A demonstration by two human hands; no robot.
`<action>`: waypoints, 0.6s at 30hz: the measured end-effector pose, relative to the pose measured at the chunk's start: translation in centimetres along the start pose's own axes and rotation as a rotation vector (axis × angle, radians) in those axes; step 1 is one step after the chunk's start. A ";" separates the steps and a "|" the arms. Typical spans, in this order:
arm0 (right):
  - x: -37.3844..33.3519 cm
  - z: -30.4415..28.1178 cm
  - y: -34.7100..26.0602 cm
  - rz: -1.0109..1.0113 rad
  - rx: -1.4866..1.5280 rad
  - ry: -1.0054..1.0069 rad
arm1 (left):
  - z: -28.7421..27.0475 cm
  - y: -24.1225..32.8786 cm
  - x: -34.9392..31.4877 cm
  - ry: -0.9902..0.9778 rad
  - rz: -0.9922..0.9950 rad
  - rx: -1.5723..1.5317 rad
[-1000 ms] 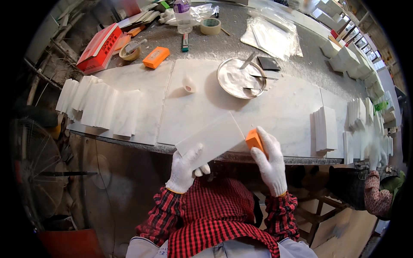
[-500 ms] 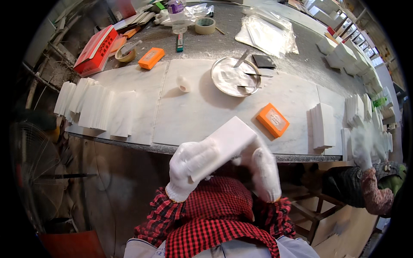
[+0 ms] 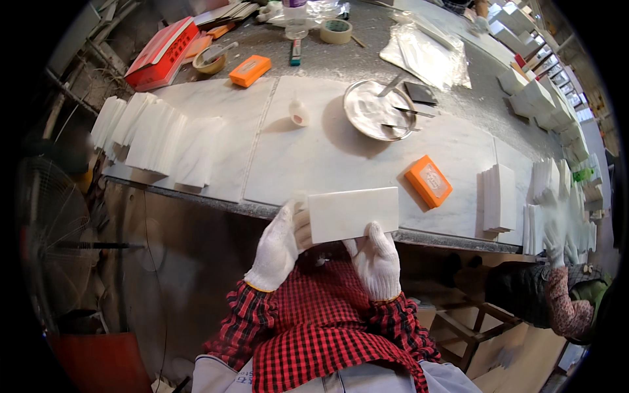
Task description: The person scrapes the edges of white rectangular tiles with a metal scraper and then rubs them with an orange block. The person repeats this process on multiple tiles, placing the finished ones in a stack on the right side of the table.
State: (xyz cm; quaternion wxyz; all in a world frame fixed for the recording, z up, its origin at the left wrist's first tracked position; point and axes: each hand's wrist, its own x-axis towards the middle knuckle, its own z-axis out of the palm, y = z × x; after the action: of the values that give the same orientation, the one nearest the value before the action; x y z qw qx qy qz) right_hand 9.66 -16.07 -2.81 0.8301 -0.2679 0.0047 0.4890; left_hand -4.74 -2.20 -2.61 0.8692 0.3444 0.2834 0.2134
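Observation:
A white rectangular marble tile (image 3: 354, 214) is held up just off the near edge of the table. My right hand (image 3: 378, 262), in a white knit glove, grips its lower edge with the thumb on the front face. At the tile's left short edge is my left hand (image 3: 278, 242), also gloved. Its fingers are apart and stretched toward that edge, slightly blurred; whether they touch the back is hidden. Beyond the tile, an orange box (image 3: 428, 181) lies to the right, and a metal bowl (image 3: 354, 124) of white paste holds several spatulas. A small white bottle (image 3: 299, 113) lies farther left.
Tile stacks stand at the left (image 3: 154, 141) and right (image 3: 499, 198) of the marble-topped table (image 3: 282, 167). Farther back are a red box (image 3: 160, 59), another orange box (image 3: 250, 70), a tape roll (image 3: 336, 31) and plastic sheeting (image 3: 426, 52). A co-worker's gloved hand (image 3: 554, 245) is beside tiles at far right.
The tile has turned from slanted to nearly level, its face toward me. My right hand has come onto its lower edge. My left hand has shifted off its face to its left edge.

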 end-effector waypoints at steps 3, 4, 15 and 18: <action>0.1 0.4 0.4 -0.018 0.011 -0.004 | 0.2 0.3 0.2 -0.060 -0.038 0.040; 0.1 0.2 0.5 -0.017 0.010 0.020 | 0.4 0.3 0.2 -0.057 -0.036 0.025; 0.1 0.1 0.6 0.019 -0.013 0.065 | 0.4 -0.3 0.1 -0.023 -0.034 0.022; 0.2 -0.3 0.6 0.019 -0.014 0.060 | 1.6 0.1 -0.1 0.038 -0.043 0.104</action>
State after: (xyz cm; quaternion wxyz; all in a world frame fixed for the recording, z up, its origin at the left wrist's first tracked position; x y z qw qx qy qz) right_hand 9.30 -15.78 -3.37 0.8230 -0.2884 0.0287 0.4886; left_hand -3.81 -2.95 -1.55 0.8491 0.3785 0.3181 0.1861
